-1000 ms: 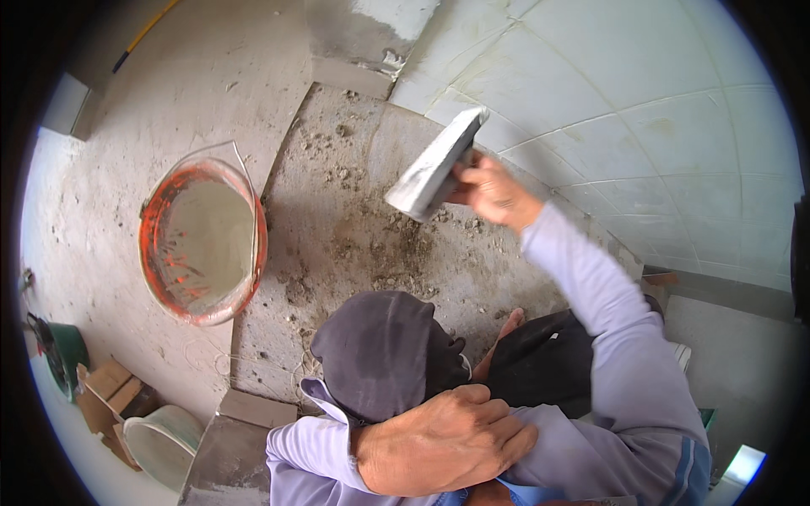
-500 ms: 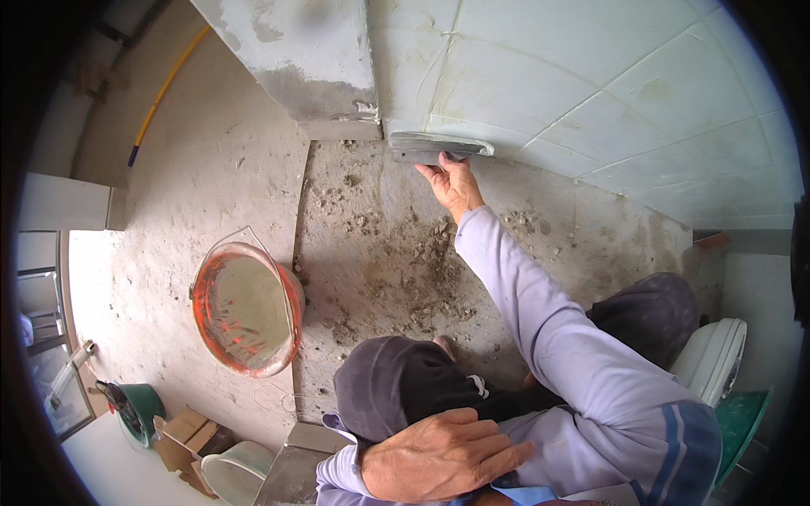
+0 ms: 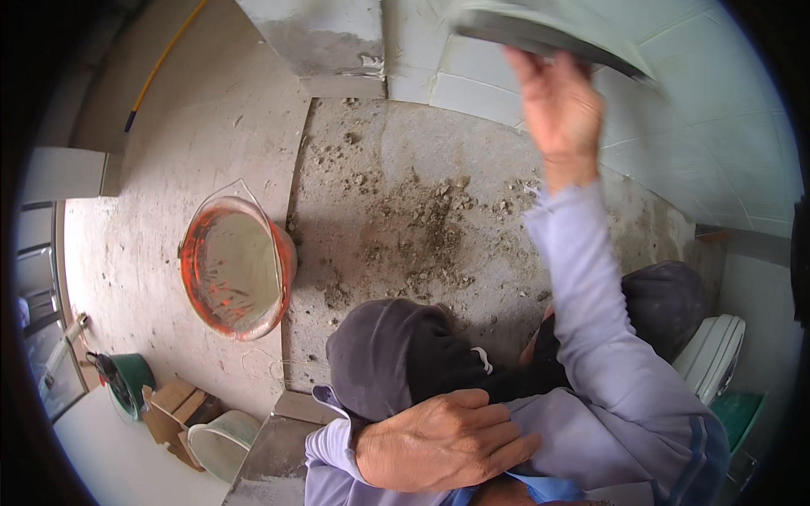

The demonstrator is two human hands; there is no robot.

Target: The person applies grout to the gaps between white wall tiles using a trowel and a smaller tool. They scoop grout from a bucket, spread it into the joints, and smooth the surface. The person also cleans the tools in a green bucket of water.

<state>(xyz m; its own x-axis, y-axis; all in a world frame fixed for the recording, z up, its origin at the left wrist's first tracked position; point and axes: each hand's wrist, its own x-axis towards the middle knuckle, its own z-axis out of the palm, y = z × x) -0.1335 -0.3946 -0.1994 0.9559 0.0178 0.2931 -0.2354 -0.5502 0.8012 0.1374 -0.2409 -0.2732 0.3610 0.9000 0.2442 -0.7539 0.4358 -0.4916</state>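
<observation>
My right hand (image 3: 564,114) is raised against the white tiled wall (image 3: 477,72), its fingers closed on a grey grout float (image 3: 553,38). The float is tilted and motion-blurred, and its flat face is against or very near the tiles; contact is hard to judge. My left hand (image 3: 443,443) lies closed near my chest and knee, back of the hand up. Its fingers are curled and pressed together, hiding the palm. On the floor to the left stands an orange bucket (image 3: 287,261) with a wire handle, holding pale grey mix (image 3: 240,266).
Crumbled mortar debris (image 3: 434,228) is scattered over the rough floor in front of my knees. A plastered column (image 3: 316,38) juts out at the wall. Boxes (image 3: 179,405), a green bucket (image 3: 131,379) and a pale bucket (image 3: 224,443) stand lower left. A yellow pole (image 3: 164,63) lies far left.
My right hand has swept the float up and to the right, from the wall's bottom edge beside the column to higher on the tiles. My left hand has stayed in place.
</observation>
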